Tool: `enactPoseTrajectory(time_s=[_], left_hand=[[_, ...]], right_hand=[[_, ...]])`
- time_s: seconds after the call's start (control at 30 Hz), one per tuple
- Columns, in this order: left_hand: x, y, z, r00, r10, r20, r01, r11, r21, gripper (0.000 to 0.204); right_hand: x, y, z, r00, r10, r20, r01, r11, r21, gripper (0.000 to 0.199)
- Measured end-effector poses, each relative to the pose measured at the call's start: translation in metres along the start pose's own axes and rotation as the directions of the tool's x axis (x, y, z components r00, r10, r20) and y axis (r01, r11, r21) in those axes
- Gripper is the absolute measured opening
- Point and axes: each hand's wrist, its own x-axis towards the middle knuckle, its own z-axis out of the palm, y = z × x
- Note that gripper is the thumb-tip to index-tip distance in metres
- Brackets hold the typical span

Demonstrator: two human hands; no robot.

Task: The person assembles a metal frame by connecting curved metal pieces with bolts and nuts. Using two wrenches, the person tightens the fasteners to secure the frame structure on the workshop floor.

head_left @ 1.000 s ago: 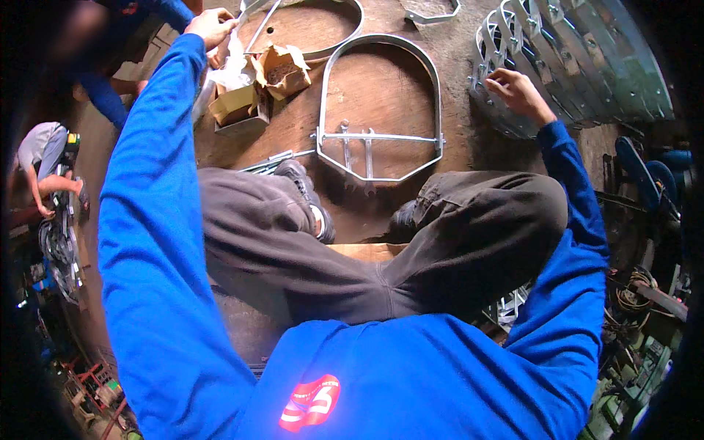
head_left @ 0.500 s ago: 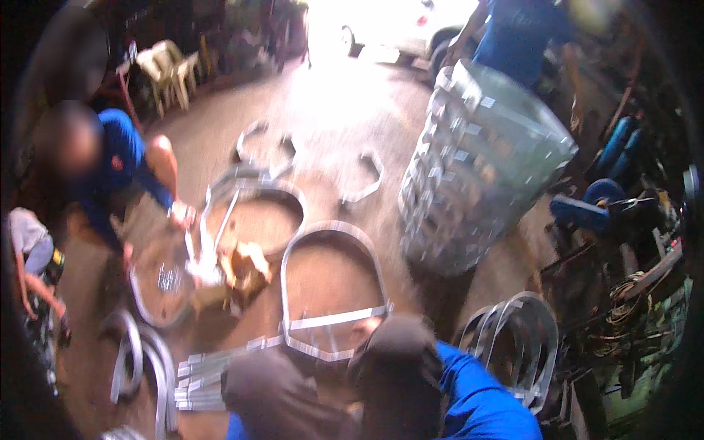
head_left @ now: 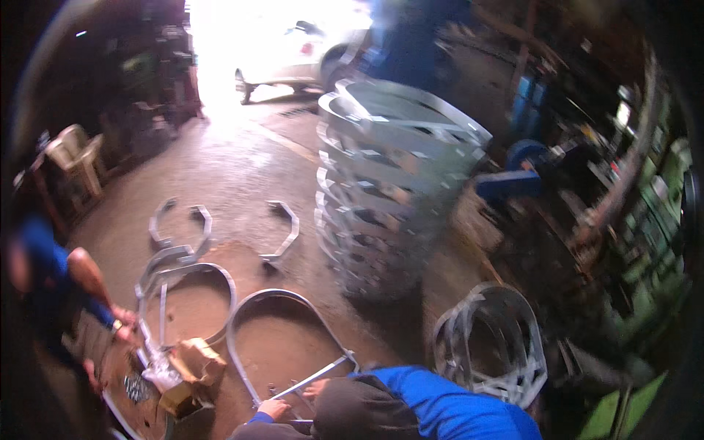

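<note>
Reaching past a knee in dark trousers [head_left: 363, 411], the person had both bare hands at the lower part of a silver, arch-shaped metal frame [head_left: 275, 292], which lay on the brown ground [head_left: 282, 337] directly ahead. A straight, flat silver crossbar [head_left: 323, 372] spanned this frame. The left hand [head_left: 273, 409] was near the crossbar's left end; whether it grasped the metal or merely lay against it could not be told. The right hand [head_left: 316, 389] was just beside the crossbar's middle, partly hidden by the knee, and its grip could not be made out either.

Just left of the frame lay a second, rounded silver band [head_left: 202, 268]. Nearer, an open brown cardboard box [head_left: 178, 402] stood beside crumpled brown paper [head_left: 198, 359] and a white plastic bag [head_left: 161, 376]. At the far left, a co-worker in blue [head_left: 45, 253] held an arm out toward these things. Beyond the frame lay an angular, open silver piece [head_left: 292, 227]. A tall stack of silver hoops [head_left: 396, 191] rose to the right, and nearer stood several looped silver bands [head_left: 532, 337].
</note>
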Motion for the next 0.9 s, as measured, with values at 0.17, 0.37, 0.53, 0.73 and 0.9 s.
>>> enactPoseTrajectory(time_s=[0.17,0.37,0.53,0.73,0.9], left_hand=[[-0.003,-0.03,0.033,0.989,0.119,-0.089,-0.115,0.992,0.05,0.025],[0.002,-0.03,0.028,0.992,0.118,0.039,-0.121,0.989,0.08,0.029],[0.006,-0.028,0.017,0.988,0.121,0.1,-0.128,0.989,0.071,0.034],[0.006,-0.031,0.003,0.982,0.119,0.145,-0.127,0.991,0.047,0.041],[0.003,-0.03,0.005,0.974,0.157,0.165,-0.156,0.988,-0.017,0.046]], right_hand=[[0.044,0.004,0.047,0.946,-0.322,-0.02,0.312,0.928,-0.206,0.025],[0.073,0.021,0.101,0.832,-0.555,0.029,0.521,0.761,-0.387,0.025],[0.087,0.026,0.12,0.773,-0.628,0.089,0.594,0.667,-0.45,0.025],[0.093,0.039,0.135,0.736,-0.666,0.118,0.619,0.594,-0.514,0.025],[0.09,0.064,0.169,0.717,-0.688,0.111,0.622,0.56,-0.547,0.026]])
